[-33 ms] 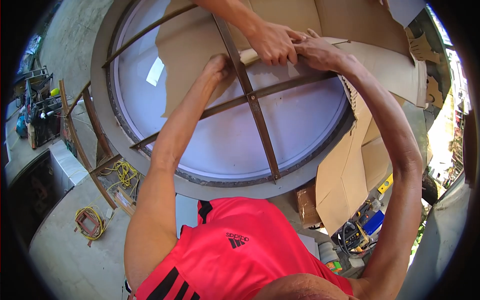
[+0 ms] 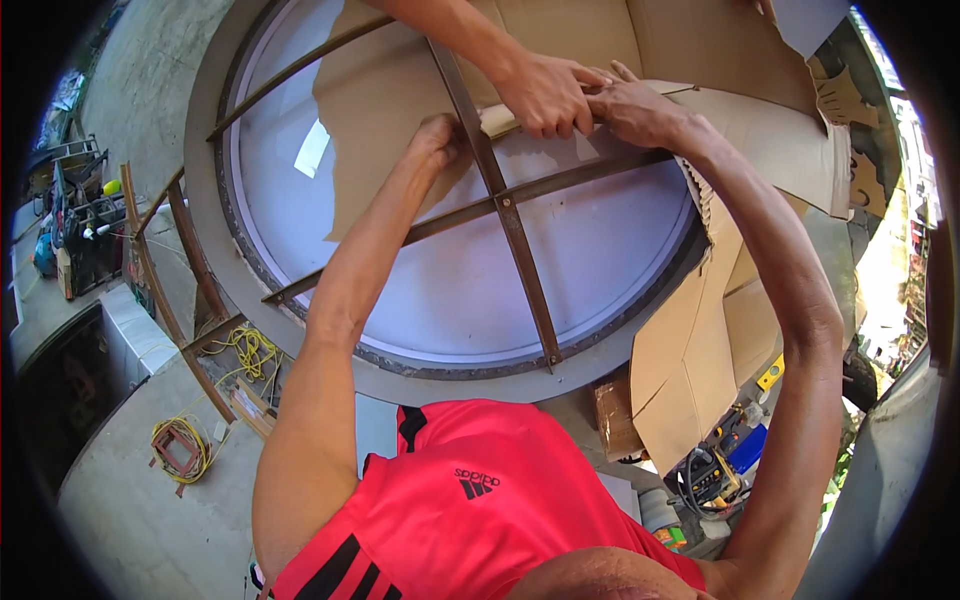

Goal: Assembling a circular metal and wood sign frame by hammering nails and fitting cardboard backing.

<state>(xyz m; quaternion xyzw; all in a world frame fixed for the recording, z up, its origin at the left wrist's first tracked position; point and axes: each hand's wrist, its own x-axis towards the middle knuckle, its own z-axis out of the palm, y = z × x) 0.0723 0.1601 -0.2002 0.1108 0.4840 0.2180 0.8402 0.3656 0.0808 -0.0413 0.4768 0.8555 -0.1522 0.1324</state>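
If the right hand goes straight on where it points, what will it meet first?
The right hand would probably meet the co-worker's hand first, just to its left; whether they touch is unclear.

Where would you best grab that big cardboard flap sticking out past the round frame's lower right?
Probably pinch the cardboard flap by its lower edge, coming from the near side: it looks thin and flat, and that edge juts beyond the round frame.
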